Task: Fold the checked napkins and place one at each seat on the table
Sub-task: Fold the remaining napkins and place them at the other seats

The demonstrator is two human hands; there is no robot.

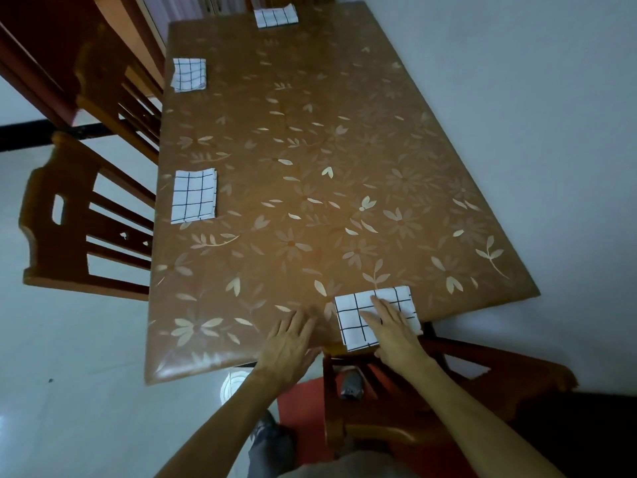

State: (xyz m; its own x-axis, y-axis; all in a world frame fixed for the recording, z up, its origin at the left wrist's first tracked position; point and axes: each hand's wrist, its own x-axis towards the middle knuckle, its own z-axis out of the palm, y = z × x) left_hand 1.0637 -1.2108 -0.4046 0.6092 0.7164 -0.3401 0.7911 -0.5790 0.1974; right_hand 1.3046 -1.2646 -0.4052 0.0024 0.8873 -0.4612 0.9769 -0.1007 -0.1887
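A folded white napkin with black checks [358, 319] lies at the near edge of the brown flower-patterned table [310, 150]. My right hand [393, 332] rests flat on it, fingers spread, holding nothing. Flat on the bare tabletop just left of that napkin is my left hand [289, 339], fingers apart. Three more folded checked napkins lie on the table: one at the left edge's middle [194, 195], one further back on the left edge [189, 74], one at the far end [275, 16].
Two wooden chairs stand along the table's left side [86, 215] [117, 98]. Another wooden chair with a red seat [396, 401] is right under my arms. A pale wall [517, 98] runs along the table's right side.
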